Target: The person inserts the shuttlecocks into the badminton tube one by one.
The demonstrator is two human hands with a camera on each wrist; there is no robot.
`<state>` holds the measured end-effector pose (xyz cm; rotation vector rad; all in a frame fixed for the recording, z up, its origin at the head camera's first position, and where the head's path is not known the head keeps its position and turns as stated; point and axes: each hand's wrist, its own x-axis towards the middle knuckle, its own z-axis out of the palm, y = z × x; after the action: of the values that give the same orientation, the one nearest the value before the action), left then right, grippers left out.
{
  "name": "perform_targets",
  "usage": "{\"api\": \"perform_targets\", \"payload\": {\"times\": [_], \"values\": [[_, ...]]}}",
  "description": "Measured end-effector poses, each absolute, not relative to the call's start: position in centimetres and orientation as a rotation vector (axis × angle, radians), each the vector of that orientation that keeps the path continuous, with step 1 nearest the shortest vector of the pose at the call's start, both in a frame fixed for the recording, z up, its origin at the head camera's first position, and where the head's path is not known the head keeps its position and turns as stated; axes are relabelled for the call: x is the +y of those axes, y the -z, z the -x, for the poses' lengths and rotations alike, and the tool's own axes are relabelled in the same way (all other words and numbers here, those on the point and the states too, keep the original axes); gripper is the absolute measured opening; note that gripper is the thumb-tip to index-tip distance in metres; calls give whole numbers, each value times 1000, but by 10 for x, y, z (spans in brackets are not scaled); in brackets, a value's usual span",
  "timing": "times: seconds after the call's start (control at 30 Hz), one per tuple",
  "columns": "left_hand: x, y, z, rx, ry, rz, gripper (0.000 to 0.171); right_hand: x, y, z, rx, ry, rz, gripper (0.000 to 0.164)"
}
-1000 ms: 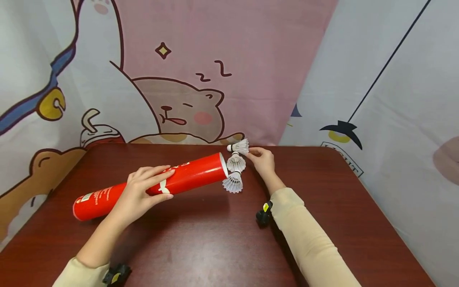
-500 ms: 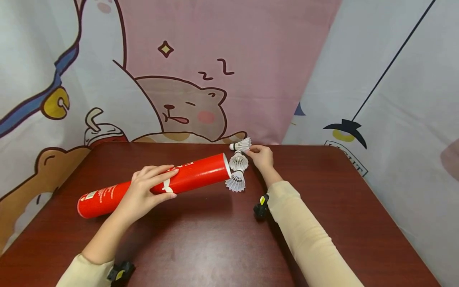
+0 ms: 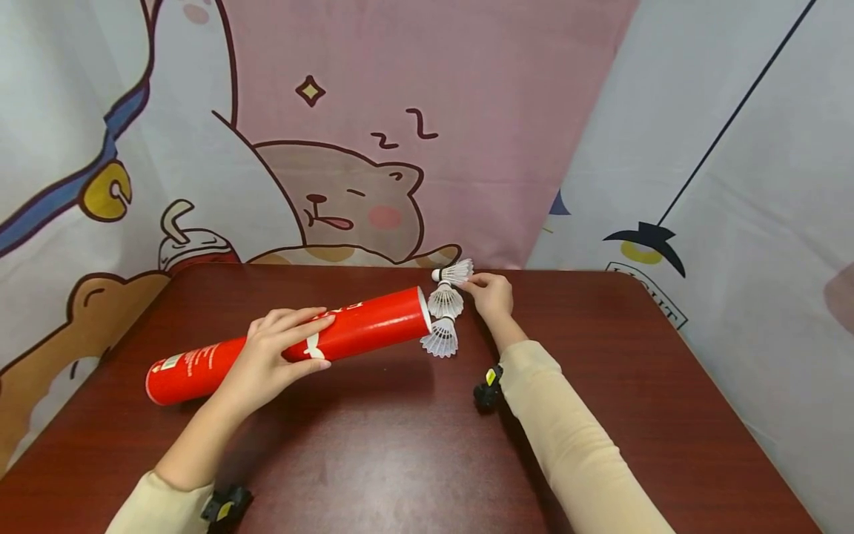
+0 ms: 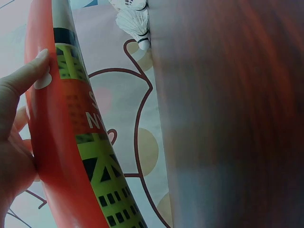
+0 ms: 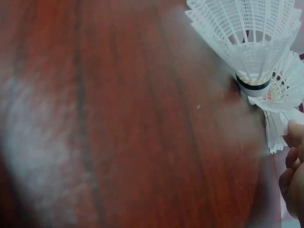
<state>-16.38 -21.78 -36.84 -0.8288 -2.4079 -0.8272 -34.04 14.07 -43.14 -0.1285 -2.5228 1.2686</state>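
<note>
White letters "S" and "N" stand on the red tube; the white print near the barcode at its base is too small to read. Two dark "Z"s mark the wall cloth behind and above the tube. Well right of it, a cloth sign ends in "HT". Red print on a shuttlecock by its mouth is unclear.

Red tube beside three shuttlecocks
</note>
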Motion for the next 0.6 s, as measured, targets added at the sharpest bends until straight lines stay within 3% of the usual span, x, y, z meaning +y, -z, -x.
{"api": "perform_targets", "payload": {"times": [0.6], "values": [[-218,367,163,-2396,838,828,72,148,432,323,-2444,-1098,92,13]]}}
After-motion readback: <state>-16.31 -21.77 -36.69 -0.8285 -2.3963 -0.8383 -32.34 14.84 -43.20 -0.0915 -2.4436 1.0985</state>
